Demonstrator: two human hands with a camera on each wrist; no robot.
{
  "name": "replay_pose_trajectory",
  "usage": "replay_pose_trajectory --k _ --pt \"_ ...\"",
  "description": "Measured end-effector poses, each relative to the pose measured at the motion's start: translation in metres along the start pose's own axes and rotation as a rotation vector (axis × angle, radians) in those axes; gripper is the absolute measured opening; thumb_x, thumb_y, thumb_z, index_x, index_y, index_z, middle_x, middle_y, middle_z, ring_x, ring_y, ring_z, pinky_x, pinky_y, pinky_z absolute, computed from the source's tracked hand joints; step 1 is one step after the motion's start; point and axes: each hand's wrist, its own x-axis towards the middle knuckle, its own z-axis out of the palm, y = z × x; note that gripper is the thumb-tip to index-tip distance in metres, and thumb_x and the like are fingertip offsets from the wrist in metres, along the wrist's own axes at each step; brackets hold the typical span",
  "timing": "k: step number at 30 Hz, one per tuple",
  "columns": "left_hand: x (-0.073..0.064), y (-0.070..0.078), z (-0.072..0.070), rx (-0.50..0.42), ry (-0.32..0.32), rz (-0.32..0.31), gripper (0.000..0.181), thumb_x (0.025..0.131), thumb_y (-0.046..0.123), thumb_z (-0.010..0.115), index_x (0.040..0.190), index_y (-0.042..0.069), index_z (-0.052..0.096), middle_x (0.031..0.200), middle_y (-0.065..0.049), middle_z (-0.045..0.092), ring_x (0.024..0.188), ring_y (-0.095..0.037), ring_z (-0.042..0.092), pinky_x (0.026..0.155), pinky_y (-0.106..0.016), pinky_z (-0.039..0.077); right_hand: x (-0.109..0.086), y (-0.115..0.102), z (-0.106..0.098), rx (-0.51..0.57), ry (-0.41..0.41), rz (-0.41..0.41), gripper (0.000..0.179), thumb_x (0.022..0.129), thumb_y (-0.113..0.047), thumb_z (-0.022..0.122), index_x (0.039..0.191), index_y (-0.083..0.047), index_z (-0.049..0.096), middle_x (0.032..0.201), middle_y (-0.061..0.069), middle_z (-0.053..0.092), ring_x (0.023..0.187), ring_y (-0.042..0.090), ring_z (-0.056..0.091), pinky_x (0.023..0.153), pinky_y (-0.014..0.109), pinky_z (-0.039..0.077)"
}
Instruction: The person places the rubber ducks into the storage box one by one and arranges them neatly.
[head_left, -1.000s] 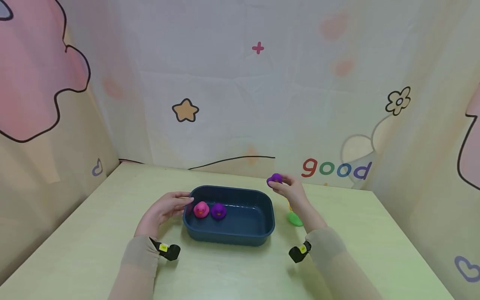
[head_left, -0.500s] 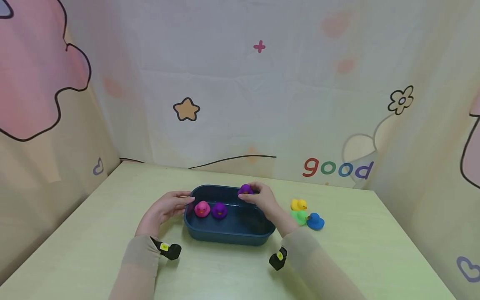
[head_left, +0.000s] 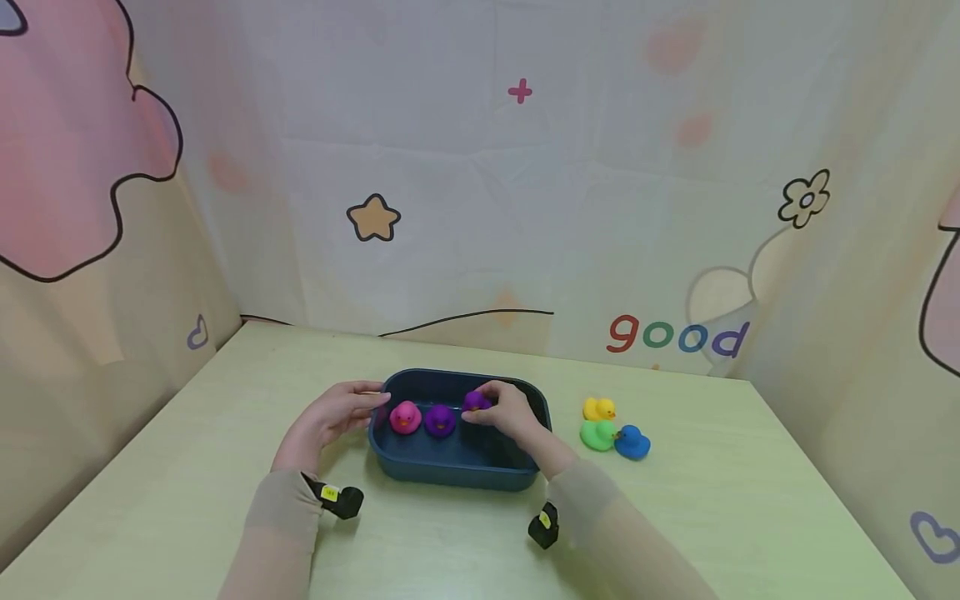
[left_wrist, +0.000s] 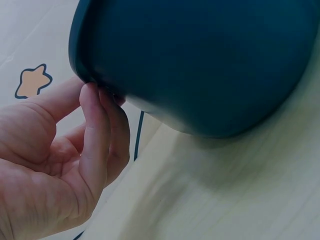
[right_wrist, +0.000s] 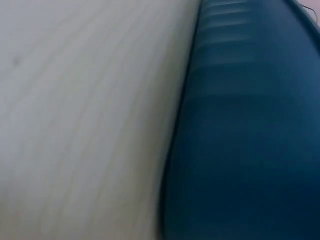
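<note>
In the head view my right hand (head_left: 512,412) reaches inside a dark blue bin (head_left: 457,477) and pinches a purple rubber duck (head_left: 476,402) between thumb and fingers. To its left in the bin sit another purple rubber duck (head_left: 440,421) and a pink one (head_left: 406,417), side by side. My left hand (head_left: 341,417) holds the bin's left end by the rim. The left wrist view shows that hand (left_wrist: 75,150) with its fingertips curled against the bin wall (left_wrist: 200,65) just under the rim. Only the bin's outer side (right_wrist: 240,150) and the tabletop fill the right wrist view.
Right of the bin, a yellow duck (head_left: 598,409), a green duck (head_left: 597,435) and a blue duck (head_left: 633,442) stand close together on the pale wooden table (head_left: 420,550). A printed curtain (head_left: 450,167) hangs behind the table and along both sides.
My right hand has carried the purple duck left from beyond the bin's right end and lowered it inside. The yellow, green and blue ducks have come into full view. My left hand stays put.
</note>
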Motion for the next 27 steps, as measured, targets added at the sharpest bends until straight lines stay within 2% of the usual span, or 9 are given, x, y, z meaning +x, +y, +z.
replay_pose_trajectory --k 6,11,20,27 --pt "0.0016 -0.0001 -0.0003 0.011 0.004 -0.002 0.061 0.096 0.019 0.063 0.144 -0.007 0.037 0.142 -0.023 0.05 0.098 -0.008 0.064 0.081 -0.019 0.053 0.0002 -0.0001 0.0027 -0.053 -0.028 0.016 0.038 0.076 -0.012 0.084 0.106 0.003 0.067 0.102 0.014 0.067 0.092 0.023 0.059 0.086 0.037 0.052" --pt "0.0027 -0.0014 -0.0001 0.004 -0.003 0.003 0.061 0.096 0.019 0.063 0.144 -0.008 0.037 0.139 -0.022 0.053 0.095 -0.007 0.064 0.079 -0.019 0.053 0.0005 0.0003 0.0043 -0.078 -0.042 0.029 0.036 0.074 -0.008 0.084 0.104 0.003 0.068 0.1 0.014 0.068 0.089 0.02 0.061 0.083 0.034 0.053" --pt "0.0025 -0.0004 -0.0001 -0.014 -0.001 -0.003 0.06 0.095 0.02 0.065 0.143 -0.007 0.039 0.135 -0.018 0.057 0.094 -0.007 0.065 0.08 -0.019 0.054 0.0043 0.002 0.0063 -0.171 -0.053 -0.027 0.034 0.073 -0.007 0.084 0.102 -0.001 0.069 0.099 0.013 0.069 0.088 0.022 0.06 0.083 0.035 0.051" --pt "0.002 -0.0011 -0.0004 -0.001 0.003 -0.013 0.06 0.095 0.019 0.064 0.143 -0.007 0.039 0.136 -0.02 0.056 0.094 -0.008 0.065 0.08 -0.019 0.054 0.0017 0.0034 0.0023 -0.203 -0.068 -0.011 0.032 0.074 -0.008 0.085 0.101 -0.001 0.068 0.098 0.012 0.068 0.089 0.022 0.06 0.085 0.037 0.049"
